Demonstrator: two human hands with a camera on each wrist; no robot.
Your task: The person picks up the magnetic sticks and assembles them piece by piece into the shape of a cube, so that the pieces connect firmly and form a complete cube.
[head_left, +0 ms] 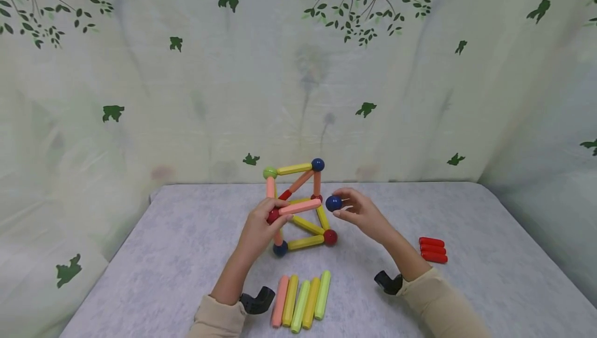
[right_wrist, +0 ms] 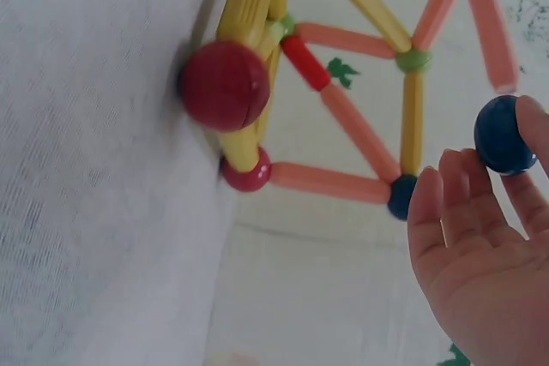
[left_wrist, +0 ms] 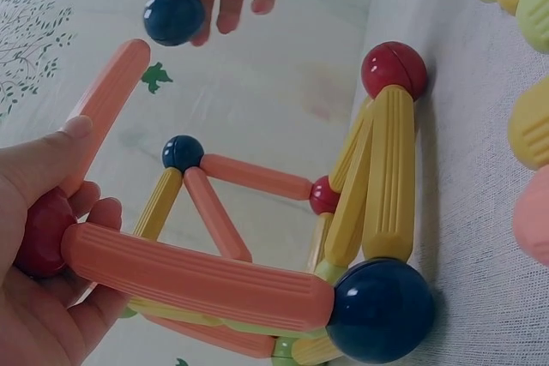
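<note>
My left hand (head_left: 258, 226) holds a red ball (left_wrist: 45, 233) and the near end of a pink magnetic rod (head_left: 300, 207), its thumb lying along the rod. That red ball tops another pink rod (left_wrist: 197, 276), which rises from a blue corner ball (head_left: 280, 248) of a rod-and-ball frame. Between thumb and fingertips of my right hand (head_left: 364, 216) is a dark blue ball (head_left: 333, 203), just off the rod's free end; a small gap shows in the left wrist view. Yellow rods (head_left: 305, 243), pink rods and a red rod (right_wrist: 305, 63) make up the frame.
In front of the frame lies a row of loose pink, yellow and light green rods (head_left: 302, 307). Several short red rods (head_left: 433, 250) lie at the right on the grey cloth-covered table (head_left: 186, 255). A leaf-patterned curtain (head_left: 210, 84) hangs behind.
</note>
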